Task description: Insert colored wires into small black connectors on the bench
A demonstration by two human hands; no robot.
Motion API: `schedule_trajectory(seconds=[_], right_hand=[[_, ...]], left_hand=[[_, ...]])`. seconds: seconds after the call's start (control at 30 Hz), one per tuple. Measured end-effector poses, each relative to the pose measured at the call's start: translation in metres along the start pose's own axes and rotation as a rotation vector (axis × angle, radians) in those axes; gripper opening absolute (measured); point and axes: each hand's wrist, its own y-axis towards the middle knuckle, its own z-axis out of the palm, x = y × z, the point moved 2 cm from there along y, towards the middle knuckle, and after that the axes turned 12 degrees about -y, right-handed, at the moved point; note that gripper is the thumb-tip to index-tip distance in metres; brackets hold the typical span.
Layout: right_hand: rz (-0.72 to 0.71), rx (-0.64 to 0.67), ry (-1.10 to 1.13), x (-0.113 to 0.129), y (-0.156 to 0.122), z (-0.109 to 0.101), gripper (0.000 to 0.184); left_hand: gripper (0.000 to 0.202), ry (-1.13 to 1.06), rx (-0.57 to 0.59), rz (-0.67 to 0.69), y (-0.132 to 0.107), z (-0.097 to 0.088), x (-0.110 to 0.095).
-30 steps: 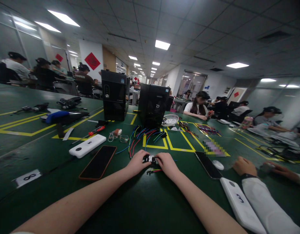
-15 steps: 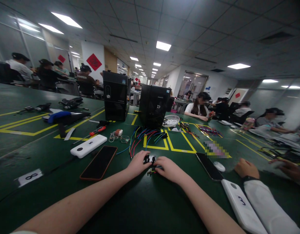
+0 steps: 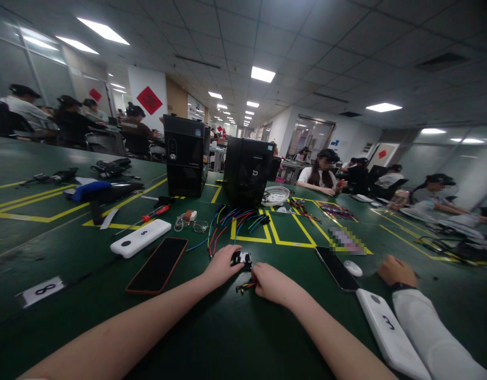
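Note:
In the middle of the green table, my left hand (image 3: 222,266) is closed on the side of a small black-and-white part (image 3: 243,258), with thumb and fingers around its left end. I cannot make out the part's exact kind. My right hand (image 3: 274,285) sits just to the right, its fingers curled into a pinch. Short wires (image 3: 246,286) with yellow, red and dark ends stick out to the left from under its fingers. Beyond both hands lies a fan of loose blue, red and yellow wires (image 3: 235,220).
Two black computer cases (image 3: 249,171) stand at the back. On the left lie a phone (image 3: 158,265), a white power bank (image 3: 141,238), glasses (image 3: 199,226) and a red screwdriver (image 3: 156,212). Another person's hand (image 3: 397,272) rests at right, near a second phone (image 3: 337,269) and a mouse (image 3: 353,268).
My right hand has drawn its fingers together and pulled slightly back from the black-and-white part. The short wires show turned more leftward. At right, the co-worker's farther hand has left view.

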Motion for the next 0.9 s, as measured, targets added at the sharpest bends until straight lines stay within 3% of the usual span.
schedule_trajectory(seconds=[0.33,0.47,0.63,0.73,0.9], right_hand=[[-0.001,-0.025,0.024,0.006,0.001,0.007,0.032],[0.0,-0.094,0.054,0.006,0.001,-0.002,0.024],[0.114,-0.216,0.153,-0.005,0.005,-0.011,0.019],[0.188,-0.188,0.156,-0.016,0.008,-0.005,0.024],[0.325,-0.051,0.021,-0.025,0.009,0.005,0.051]], left_hand=[[0.043,0.008,0.004,-0.011,0.0,-0.002,0.001],[0.043,0.05,-0.008,-0.008,0.0,-0.002,0.001],[0.047,0.058,-0.034,0.006,-0.002,-0.004,-0.003],[0.051,-0.015,0.021,0.007,-0.003,-0.004,-0.007],[0.064,-0.132,0.135,0.121,-0.005,-0.001,-0.012]])
